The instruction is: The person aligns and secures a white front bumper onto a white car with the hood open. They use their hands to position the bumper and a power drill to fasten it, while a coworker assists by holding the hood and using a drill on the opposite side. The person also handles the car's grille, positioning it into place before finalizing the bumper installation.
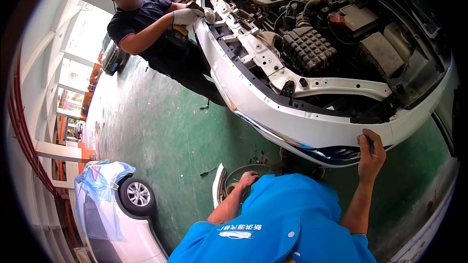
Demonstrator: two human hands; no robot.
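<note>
right hand: up on the lower edge of the white front bumper (312,129), the right hand (371,152) has its fingers curled over the lip near the bumper's right corner, gripping it; something small and dark may sit under the fingers, too small to tell.
left hand: down low, the left hand (247,179) rests with bent fingers on a round grey part (239,173) lying on the green floor (161,131), just beside a white panel piece (218,185); cannot tell whether it grips or only touches.
bumper: in place along the front of the car, hood open, engine bay (312,29) bare above it, white crossmember (292,75) showing.
co-worker: a person in a dark shirt stands at the bumper's far left corner, gloved hand (187,16) up at the fender edge, holding something dark there.
progress: by the look of it, mid-job; hood is up, loose bits and small dark fasteners lie on the floor under the nose, yet the bumper skin hangs on the car at both ends.
left to do: judging from this, the bumper is not off yet; both corners are being worked.
surroundings: another white car (122,214) with a blue plastic cover sits at the lower left.
</note>
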